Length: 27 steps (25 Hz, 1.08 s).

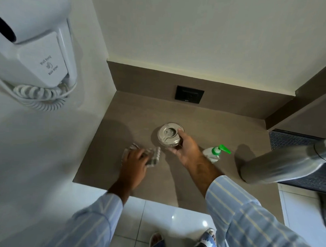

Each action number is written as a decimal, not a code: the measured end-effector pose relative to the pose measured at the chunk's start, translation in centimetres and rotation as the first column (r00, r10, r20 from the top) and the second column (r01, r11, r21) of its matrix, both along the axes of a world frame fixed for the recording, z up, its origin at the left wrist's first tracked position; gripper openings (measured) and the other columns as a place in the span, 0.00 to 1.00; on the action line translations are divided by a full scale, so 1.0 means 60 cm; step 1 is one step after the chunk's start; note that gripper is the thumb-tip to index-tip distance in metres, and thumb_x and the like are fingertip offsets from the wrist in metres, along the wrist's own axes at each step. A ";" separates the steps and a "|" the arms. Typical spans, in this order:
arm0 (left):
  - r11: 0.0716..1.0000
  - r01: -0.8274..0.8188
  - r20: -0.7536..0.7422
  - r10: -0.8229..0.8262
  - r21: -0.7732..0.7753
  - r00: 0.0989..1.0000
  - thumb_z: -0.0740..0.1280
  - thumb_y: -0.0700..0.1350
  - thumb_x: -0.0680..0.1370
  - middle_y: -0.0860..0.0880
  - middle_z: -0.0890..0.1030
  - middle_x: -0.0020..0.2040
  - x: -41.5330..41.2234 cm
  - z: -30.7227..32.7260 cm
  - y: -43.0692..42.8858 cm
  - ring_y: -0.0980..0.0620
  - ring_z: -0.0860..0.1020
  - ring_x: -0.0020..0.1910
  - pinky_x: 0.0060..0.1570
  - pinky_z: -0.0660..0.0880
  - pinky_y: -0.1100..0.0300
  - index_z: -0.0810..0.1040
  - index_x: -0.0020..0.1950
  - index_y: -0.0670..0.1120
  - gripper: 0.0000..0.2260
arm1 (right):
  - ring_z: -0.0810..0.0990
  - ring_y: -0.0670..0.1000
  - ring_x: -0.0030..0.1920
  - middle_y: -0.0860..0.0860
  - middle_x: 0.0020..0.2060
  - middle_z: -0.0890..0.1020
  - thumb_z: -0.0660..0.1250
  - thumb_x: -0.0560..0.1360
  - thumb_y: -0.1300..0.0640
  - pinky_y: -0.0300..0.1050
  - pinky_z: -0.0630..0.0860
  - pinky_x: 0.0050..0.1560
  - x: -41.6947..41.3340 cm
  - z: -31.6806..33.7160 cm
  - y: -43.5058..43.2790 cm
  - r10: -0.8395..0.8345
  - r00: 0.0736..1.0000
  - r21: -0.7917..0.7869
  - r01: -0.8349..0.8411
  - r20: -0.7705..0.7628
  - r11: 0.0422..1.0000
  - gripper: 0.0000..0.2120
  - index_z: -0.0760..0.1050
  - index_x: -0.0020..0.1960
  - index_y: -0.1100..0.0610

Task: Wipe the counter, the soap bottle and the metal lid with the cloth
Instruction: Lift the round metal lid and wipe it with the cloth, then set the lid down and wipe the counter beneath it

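Observation:
My right hand (pixel 183 148) grips the round metal lid (pixel 168 135) by its right rim, holding it tilted just above the brown counter (pixel 125 125). A ring in the counter shows behind the lid. My left hand (pixel 136 162) presses down on the striped grey-and-white cloth (pixel 154 157), which lies bunched on the counter left of the lid. The clear soap bottle (pixel 212 155) with a green pump stands just right of my right wrist, apart from both hands.
A black wall socket (pixel 189 96) sits on the back splash. A tall steel cylinder (pixel 281 165) stands at the right, beside a dark grille (pixel 294 144). A white hair dryer (pixel 31 50) with coiled cord hangs on the left wall. White floor tiles lie below the counter's front edge.

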<state>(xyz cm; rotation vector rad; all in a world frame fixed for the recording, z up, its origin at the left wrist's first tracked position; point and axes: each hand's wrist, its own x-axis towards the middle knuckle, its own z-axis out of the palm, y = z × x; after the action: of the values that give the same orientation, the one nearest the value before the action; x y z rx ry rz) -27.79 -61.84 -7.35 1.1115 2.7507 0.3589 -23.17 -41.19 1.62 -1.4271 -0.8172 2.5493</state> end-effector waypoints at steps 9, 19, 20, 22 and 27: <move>0.592 -0.798 0.885 0.302 0.118 0.355 0.70 0.66 0.75 0.49 0.89 0.41 0.079 0.017 -0.075 0.47 0.86 0.43 0.45 0.83 0.56 0.86 0.49 0.49 0.21 | 0.78 0.47 0.26 0.56 0.37 0.80 0.71 0.79 0.60 0.39 0.77 0.25 -0.018 -0.072 -0.012 0.241 0.958 0.280 -0.276 0.153 0.920 0.04 0.78 0.51 0.60; 0.574 -0.799 0.907 0.217 0.180 0.361 0.62 0.53 0.85 0.51 0.85 0.53 -0.027 0.038 0.045 0.50 0.83 0.54 0.55 0.78 0.57 0.80 0.64 0.48 0.13 | 0.80 0.51 0.34 0.57 0.37 0.82 0.72 0.79 0.60 0.48 0.86 0.43 -0.022 -0.140 -0.039 0.326 0.890 0.403 -0.439 0.319 0.803 0.06 0.80 0.42 0.57; 0.574 -0.799 0.905 0.222 0.179 0.363 0.63 0.53 0.85 0.50 0.85 0.53 -0.027 0.035 0.046 0.48 0.83 0.55 0.58 0.78 0.55 0.81 0.62 0.48 0.13 | 0.81 0.53 0.35 0.56 0.36 0.82 0.74 0.78 0.59 0.54 0.86 0.48 -0.019 -0.141 -0.037 0.330 0.871 0.442 -0.473 0.363 0.762 0.10 0.81 0.37 0.55; 0.593 -0.786 0.889 0.249 0.174 0.385 0.63 0.53 0.85 0.46 0.86 0.55 -0.027 0.032 0.049 0.47 0.84 0.55 0.59 0.80 0.53 0.82 0.61 0.46 0.14 | 0.83 0.55 0.36 0.51 0.29 0.81 0.76 0.76 0.57 0.60 0.85 0.52 -0.012 -0.135 -0.036 0.342 0.837 0.517 -0.537 0.427 0.667 0.17 0.79 0.29 0.54; 0.554 -0.805 0.790 0.388 0.210 0.474 0.63 0.55 0.84 0.43 0.86 0.55 -0.032 0.061 0.040 0.47 0.84 0.50 0.46 0.80 0.59 0.81 0.60 0.43 0.17 | 0.81 0.55 0.47 0.53 0.43 0.83 0.63 0.80 0.37 0.47 0.76 0.50 -0.002 -0.059 -0.038 0.271 0.843 0.745 -0.537 0.464 0.394 0.23 0.82 0.46 0.57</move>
<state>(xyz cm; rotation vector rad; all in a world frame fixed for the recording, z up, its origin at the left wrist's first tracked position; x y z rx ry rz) -29.69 -59.43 -3.67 -0.1657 2.2371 1.4429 -23.26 -43.46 -1.93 -1.2545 -2.3300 1.5648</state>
